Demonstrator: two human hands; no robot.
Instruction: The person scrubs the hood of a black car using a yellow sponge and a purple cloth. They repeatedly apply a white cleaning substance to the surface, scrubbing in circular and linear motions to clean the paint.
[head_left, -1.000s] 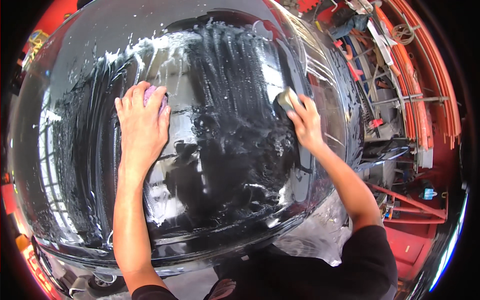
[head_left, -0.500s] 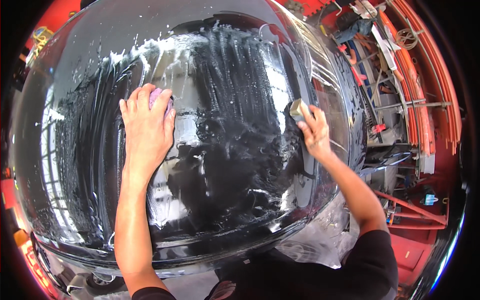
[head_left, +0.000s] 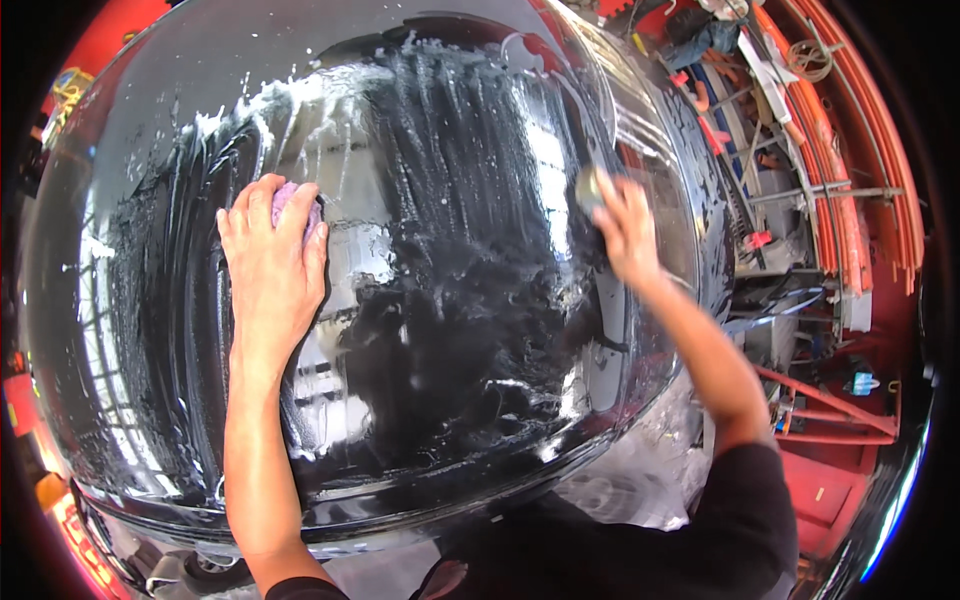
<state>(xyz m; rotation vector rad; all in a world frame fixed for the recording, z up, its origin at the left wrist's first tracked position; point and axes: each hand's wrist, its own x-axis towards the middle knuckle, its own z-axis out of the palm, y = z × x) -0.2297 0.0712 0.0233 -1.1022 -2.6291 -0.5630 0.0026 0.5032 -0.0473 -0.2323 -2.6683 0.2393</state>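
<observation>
A glossy black car panel [head_left: 450,330], wet and streaked with white soap foam, fills most of the view. My left hand [head_left: 270,265] presses flat on it at the left, covering a pink sponge [head_left: 290,200] whose edge shows past my fingers. My right hand [head_left: 625,230] rests on the panel's right side, gripping a grey sponge [head_left: 590,188] at my fingertips. Both forearms come in from the lower edge.
To the right of the car stand orange-red metal racks [head_left: 850,200] with hoses, tools and clutter. A red floor [head_left: 830,490] shows at the lower right. The panel's lower edge [head_left: 400,510] curves just in front of my dark-clothed body.
My right hand with the grey sponge has slid further right and slightly down across the panel. My left hand with the pink sponge shifted down a little.
</observation>
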